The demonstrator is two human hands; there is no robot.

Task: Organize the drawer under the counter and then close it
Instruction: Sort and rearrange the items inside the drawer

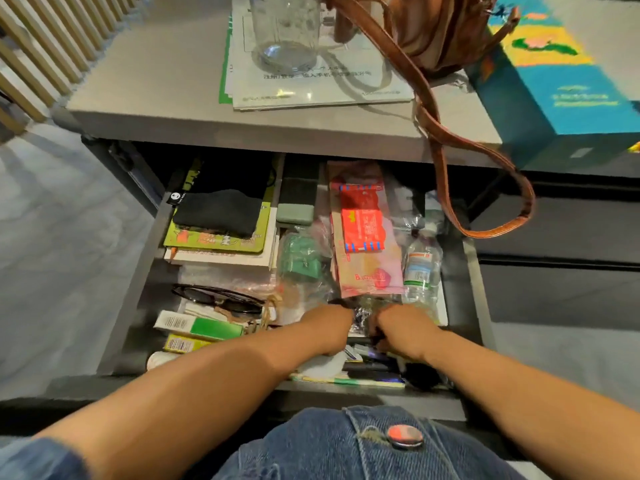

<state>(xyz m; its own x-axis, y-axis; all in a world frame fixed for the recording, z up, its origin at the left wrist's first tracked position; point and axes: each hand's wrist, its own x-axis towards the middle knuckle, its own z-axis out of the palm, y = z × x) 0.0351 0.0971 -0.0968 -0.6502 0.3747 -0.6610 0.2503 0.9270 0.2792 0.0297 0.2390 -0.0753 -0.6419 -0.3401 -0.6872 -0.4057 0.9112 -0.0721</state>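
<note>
Jeans (pixel 346 445) nearest; drawer (pixel 138 289) open under counter (pixel 156 98), cluttered. Left hand (pixel 329 327) and right hand (pixel 403 332) close together, gripping bag (pixel 360 315). Likely mid-sorting; next, place bag neatly

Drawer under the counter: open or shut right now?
Open. The drawer is pulled out past the counter edge, its contents exposed; the left hand and right hand reach inside.

Left hand (pixel 329 328), right hand (pixel 404 332), close together
</note>
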